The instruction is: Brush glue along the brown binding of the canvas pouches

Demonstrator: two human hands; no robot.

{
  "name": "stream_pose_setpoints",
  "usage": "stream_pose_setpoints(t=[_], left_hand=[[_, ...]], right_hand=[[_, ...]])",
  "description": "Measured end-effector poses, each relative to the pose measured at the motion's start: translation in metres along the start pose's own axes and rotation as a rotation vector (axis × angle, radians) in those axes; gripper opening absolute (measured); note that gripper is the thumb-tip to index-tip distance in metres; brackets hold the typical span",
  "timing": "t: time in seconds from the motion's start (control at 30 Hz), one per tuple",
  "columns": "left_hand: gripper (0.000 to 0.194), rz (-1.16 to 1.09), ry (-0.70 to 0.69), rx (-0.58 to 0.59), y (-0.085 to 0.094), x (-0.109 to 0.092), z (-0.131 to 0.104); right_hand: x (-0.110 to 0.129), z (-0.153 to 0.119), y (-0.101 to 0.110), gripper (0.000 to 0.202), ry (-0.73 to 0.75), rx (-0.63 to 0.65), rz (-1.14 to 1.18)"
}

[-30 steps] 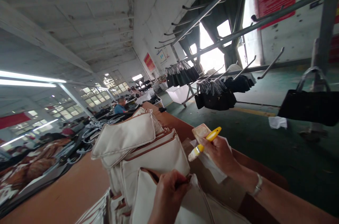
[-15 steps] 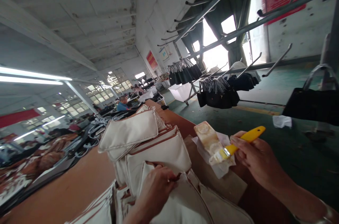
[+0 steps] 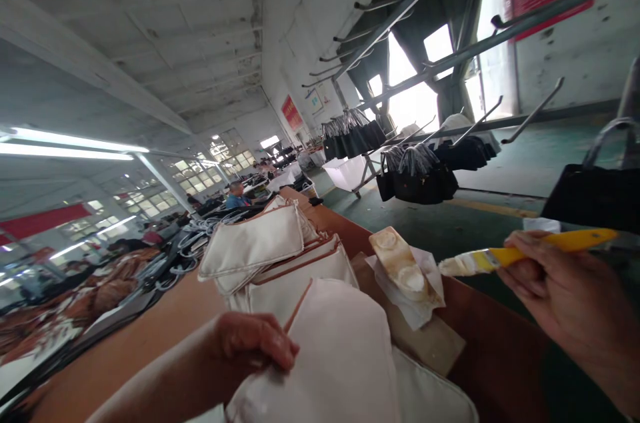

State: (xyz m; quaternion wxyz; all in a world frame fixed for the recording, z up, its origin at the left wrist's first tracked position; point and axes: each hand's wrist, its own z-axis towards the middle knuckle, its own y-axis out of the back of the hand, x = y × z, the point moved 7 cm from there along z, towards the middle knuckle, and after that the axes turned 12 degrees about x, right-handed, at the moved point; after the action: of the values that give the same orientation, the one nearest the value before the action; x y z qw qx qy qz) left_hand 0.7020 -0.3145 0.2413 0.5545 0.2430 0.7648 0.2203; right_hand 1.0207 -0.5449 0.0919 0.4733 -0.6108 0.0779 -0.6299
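Pinched in my left hand (image 3: 255,342) is the edge of a white bag panel (image 3: 345,356) with a brown edge, raised in front of me. My right hand (image 3: 555,283) grips a paintbrush (image 3: 505,256) with a yellow handle; its pale, coated bristles point left, apart from the panel. Beyond the held panel, a stack of white stitched panels (image 3: 257,240) lies on the brown table. Between the stack and my right hand, a glue-smeared block (image 3: 395,256) with a pale, wet patch rests on white paper (image 3: 431,270).
The brown table (image 3: 165,323) runs away from me, with a cardboard piece (image 3: 435,343) under the paper. Black handbags (image 3: 420,184) hang on a metal rack (image 3: 450,63) at the right. Brown and white pieces (image 3: 95,290) are heaped at the left. A person (image 3: 237,196) sits farther back.
My left hand has lifted a panel from the near pile and moved left with it. My right hand has drawn the brush off the block, to the right and slightly up.
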Motion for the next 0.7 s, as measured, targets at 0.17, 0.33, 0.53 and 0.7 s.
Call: stream_pose_setpoints(t=[0.17,0.33,0.53,0.7], left_hand=[[0.025,0.297,0.375,-0.192,0.004,0.111,-0.031],[0.024,0.386,0.546,-0.365,-0.022,0.177,0.014],[0.039,0.228,0.584,-0.448,-0.063,0.207,0.103],[0.032,0.002,0.508,-0.464,-0.067,0.212,0.115]], right_hand=[[-0.039,-0.009,0.003,0.02,-0.11,0.055,0.008],[-0.108,-0.024,-0.02,0.026,-0.284,0.14,0.01],[-0.167,-0.019,-0.061,0.037,-0.376,0.236,-0.073],[-0.188,-0.001,-0.083,0.033,-0.353,0.274,-0.185]])
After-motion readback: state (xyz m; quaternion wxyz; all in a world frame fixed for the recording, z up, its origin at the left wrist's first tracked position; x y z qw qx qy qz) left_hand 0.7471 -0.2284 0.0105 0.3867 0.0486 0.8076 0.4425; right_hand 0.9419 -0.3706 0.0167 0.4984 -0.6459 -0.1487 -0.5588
